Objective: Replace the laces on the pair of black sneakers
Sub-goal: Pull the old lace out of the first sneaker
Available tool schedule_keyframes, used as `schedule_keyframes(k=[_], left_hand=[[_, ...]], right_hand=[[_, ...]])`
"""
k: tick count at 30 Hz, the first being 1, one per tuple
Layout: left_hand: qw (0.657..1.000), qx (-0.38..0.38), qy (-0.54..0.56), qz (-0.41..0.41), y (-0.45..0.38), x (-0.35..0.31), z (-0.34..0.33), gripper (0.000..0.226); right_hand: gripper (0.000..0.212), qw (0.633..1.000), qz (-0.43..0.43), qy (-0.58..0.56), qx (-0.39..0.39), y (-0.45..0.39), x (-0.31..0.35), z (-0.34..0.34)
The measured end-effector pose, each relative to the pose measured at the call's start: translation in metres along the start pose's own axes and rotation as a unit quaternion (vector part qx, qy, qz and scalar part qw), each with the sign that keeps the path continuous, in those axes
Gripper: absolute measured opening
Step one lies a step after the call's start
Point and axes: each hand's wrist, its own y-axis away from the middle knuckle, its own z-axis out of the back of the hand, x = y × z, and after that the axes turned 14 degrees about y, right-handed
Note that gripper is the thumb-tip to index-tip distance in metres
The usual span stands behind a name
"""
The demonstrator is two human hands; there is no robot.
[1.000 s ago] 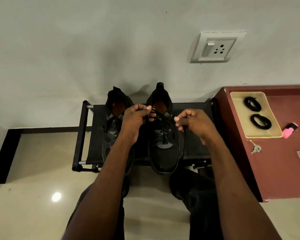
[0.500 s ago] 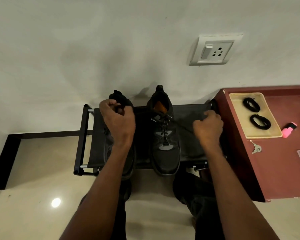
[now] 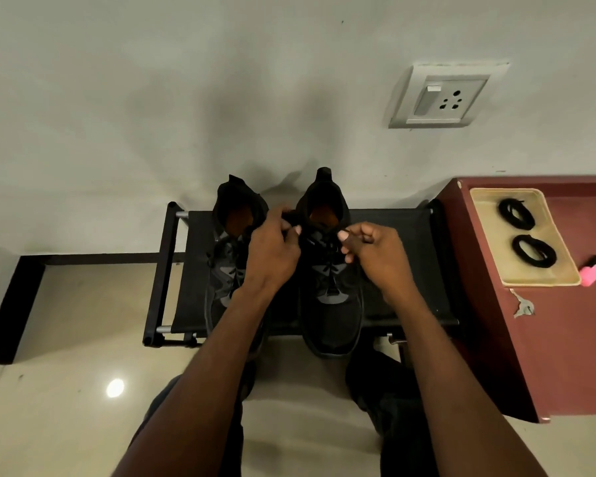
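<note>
- Head camera, looking down: half a second ago the two hands were spread wide, the left hand (image 3: 272, 249) out over the left sneaker (image 3: 229, 256) and the right hand (image 3: 375, 251) out at the far side of the shoe rack (image 3: 406, 235). Both have now come back together at the top of the right sneaker (image 3: 331, 287).
- Each hand's grip is narrow, fingers curled and pinching near the top eyelets; the old lace (image 3: 329, 270) is too dark to confirm it sits between the fingers.
- Judged from this, the knot is being loosened, so unlacing has barely started.
- Two coiled new laces (image 3: 516, 213) wait in a tray (image 3: 561, 270) on the red desk (image 3: 565, 356), well apart.
- Left sneaker is partly hidden by the left arm.
</note>
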Motion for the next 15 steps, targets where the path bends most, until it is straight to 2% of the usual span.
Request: schedule_keyframes(k=[3,6,7,9,12,15], left_hand=[[0.987,-0.133,0.093,-0.018,-0.004,-0.012,0.007,0.034],[0.934,-0.300,0.191,-0.006,-0.008,-0.015,0.019,0.027],[0.916,-0.337,0.218,0.001,-0.010,-0.013,0.022,0.024],[0.894,-0.364,0.261,0.023,-0.011,-0.010,0.024,0.020],[0.892,-0.357,0.274,0.030,-0.011,-0.010,0.021,0.019],[0.897,-0.346,0.274,0.032,-0.012,-0.008,0.019,0.018]], right_hand=[[0.015,0.981,-0.065,-0.162,-0.079,-0.006,-0.001,0.017],[0.020,0.918,-0.124,-0.301,-0.227,-0.010,-0.007,0.035],[0.021,0.898,-0.137,-0.320,-0.269,-0.010,-0.009,0.040],[0.022,0.879,-0.149,-0.327,-0.314,-0.012,-0.012,0.045],[0.020,0.880,-0.144,-0.351,-0.287,-0.010,-0.010,0.045],[0.022,0.909,-0.142,-0.348,-0.179,-0.009,-0.010,0.045]])
